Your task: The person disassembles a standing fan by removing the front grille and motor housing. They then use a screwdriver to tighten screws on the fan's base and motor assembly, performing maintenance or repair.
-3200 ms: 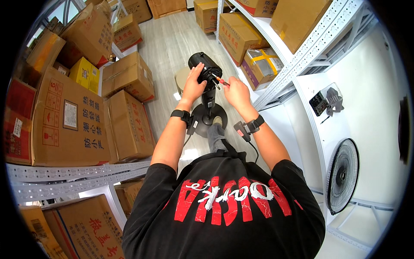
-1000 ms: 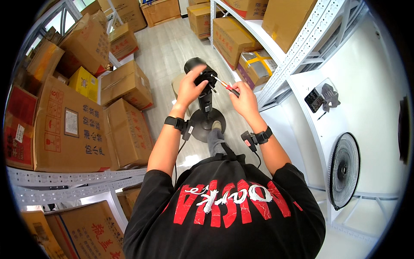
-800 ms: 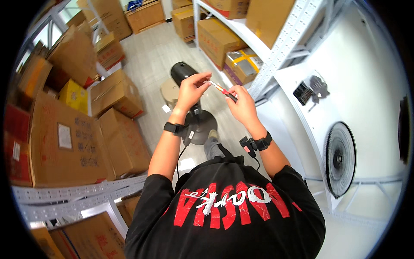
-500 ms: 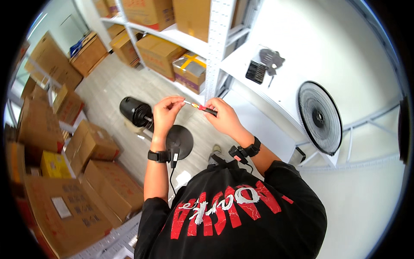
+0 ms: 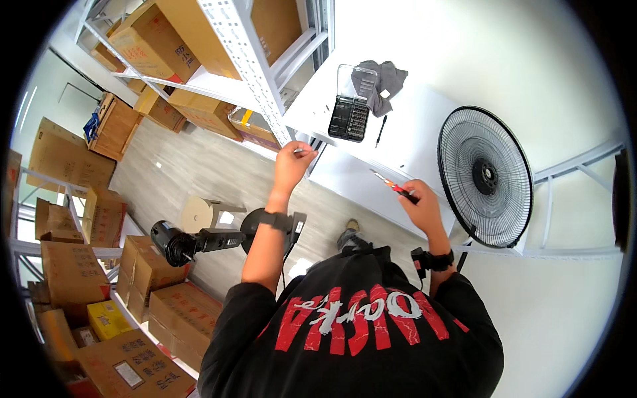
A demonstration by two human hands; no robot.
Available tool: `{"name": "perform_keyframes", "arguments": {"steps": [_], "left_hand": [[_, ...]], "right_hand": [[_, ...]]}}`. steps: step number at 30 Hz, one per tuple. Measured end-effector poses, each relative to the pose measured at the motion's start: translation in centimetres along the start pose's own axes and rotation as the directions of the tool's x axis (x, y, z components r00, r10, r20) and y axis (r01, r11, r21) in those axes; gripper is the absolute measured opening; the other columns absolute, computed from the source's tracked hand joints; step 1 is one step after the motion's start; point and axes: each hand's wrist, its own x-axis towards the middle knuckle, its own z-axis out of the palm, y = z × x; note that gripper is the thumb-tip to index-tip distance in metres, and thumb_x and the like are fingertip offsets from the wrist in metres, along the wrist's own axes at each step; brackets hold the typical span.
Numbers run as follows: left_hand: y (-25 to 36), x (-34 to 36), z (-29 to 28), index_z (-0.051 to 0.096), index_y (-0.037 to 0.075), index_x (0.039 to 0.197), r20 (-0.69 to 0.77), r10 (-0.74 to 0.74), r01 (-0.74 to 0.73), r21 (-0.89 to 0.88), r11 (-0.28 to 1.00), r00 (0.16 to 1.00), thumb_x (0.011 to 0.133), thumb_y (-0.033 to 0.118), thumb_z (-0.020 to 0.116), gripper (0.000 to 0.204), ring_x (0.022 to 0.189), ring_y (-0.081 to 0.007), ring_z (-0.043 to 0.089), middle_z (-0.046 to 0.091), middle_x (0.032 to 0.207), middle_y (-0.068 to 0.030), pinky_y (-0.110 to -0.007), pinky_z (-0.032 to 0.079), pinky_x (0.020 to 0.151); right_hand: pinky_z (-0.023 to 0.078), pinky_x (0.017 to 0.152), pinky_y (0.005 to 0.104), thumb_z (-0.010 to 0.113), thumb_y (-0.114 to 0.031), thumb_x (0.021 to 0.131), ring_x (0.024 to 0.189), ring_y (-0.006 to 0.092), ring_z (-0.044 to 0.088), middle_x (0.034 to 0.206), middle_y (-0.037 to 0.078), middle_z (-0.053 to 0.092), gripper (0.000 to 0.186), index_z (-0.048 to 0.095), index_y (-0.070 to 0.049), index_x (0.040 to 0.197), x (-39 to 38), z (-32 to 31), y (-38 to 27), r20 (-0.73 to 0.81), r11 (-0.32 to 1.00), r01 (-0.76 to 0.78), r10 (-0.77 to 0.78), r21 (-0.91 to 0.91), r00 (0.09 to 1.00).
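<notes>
My right hand (image 5: 423, 207) is closed around a red and black screwdriver (image 5: 397, 188), its metal shaft pointing up and left. Just off the shelf's front edge, my left hand (image 5: 292, 164) pinches a small metal piece (image 5: 299, 151), too small to name surely. Ahead, on the white shelf, lies a black case (image 5: 348, 121) of screwdriver bits with its clear lid raised. Beside it are a crumpled dark grey cloth (image 5: 386, 85) and a thin black rod (image 5: 381, 131). A round black fan grille (image 5: 464, 156) leans against the wall on the right.
A black fan body (image 5: 219, 239) on its round base stands on the floor at left, beside a beige stool (image 5: 198, 213). Cardboard boxes (image 5: 179, 318) fill the racks at left and far left. A white perforated rack post (image 5: 249, 63) rises near my left hand.
My hands have moved apart. The right one carried the screwdriver right, away from the left fingers, which pinched near its tip. My view has shifted toward the shelf.
</notes>
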Motion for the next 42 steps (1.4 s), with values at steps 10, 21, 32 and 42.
{"name": "perform_keyframes", "arguments": {"steps": [10, 21, 32, 42], "left_hand": [[-4.2, 9.2, 7.8, 0.071, 0.0, 0.089, 0.039, 0.126, -0.131, 0.246, 0.96, 0.991, 0.075, 0.0, 0.075, 0.015, 0.075, -0.0161, 0.068, 0.07, 0.085, -0.0091, -0.028, 0.054, 0.069], [-5.5, 9.4, 8.8, 0.07, 0.002, 0.093, 0.144, 0.214, -0.256, 0.439, 0.861, 0.966, 0.072, 0.001, 0.075, 0.021, 0.073, -0.0192, 0.065, 0.069, 0.084, -0.009, -0.03, 0.052, 0.066], [-5.1, 1.9, 1.1, 0.071, 0.006, 0.102, -0.141, 0.098, -0.048, 0.322, 0.946, 0.985, 0.082, 0.006, 0.069, 0.019, 0.072, -0.014, 0.063, 0.069, 0.087, -0.0087, -0.028, 0.051, 0.066], [-8.1, -18.0, -11.8, 0.068, 0.003, 0.103, -0.32, -0.211, 0.288, 0.22, 0.932, 0.924, 0.085, 0.013, 0.067, 0.02, 0.072, -0.0125, 0.062, 0.066, 0.078, -0.0056, -0.028, 0.05, 0.069]], "right_hand": [[0.042, 0.056, 0.0285, 0.07, -0.008, 0.079, 0.06, 0.0164, 0.05, 0.081, 0.007, 0.058, 0.019, 0.06, -0.003, 0.094, 7.1, -7.9, 1.6, 0.024, 0.995, -0.045, 0.047, -0.086, 0.999], [0.04, 0.054, 0.0275, 0.069, -0.007, 0.08, 0.058, 0.0144, 0.048, 0.079, 0.007, 0.057, 0.017, 0.061, -0.003, 0.093, 10.2, -9.5, 3.5, 0.043, 0.999, -0.033, 0.035, -0.04, 0.998], [0.042, 0.056, 0.0241, 0.067, 0.001, 0.08, 0.062, 0.0097, 0.051, 0.086, 0.005, 0.061, 0.02, 0.061, 0.0, 0.099, 12.4, -3.5, 2.5, 0.246, 0.987, -0.02, -0.021, 0.161, 0.969], [0.049, 0.074, 0.0231, 0.06, 0.0, 0.09, 0.082, 0.01, 0.059, 0.103, 0.008, 0.065, 0.031, 0.057, 0.002, 0.122, 9.1, 9.4, -7.1, 0.723, 0.961, -0.111, -0.111, 0.252, 0.682]]}}
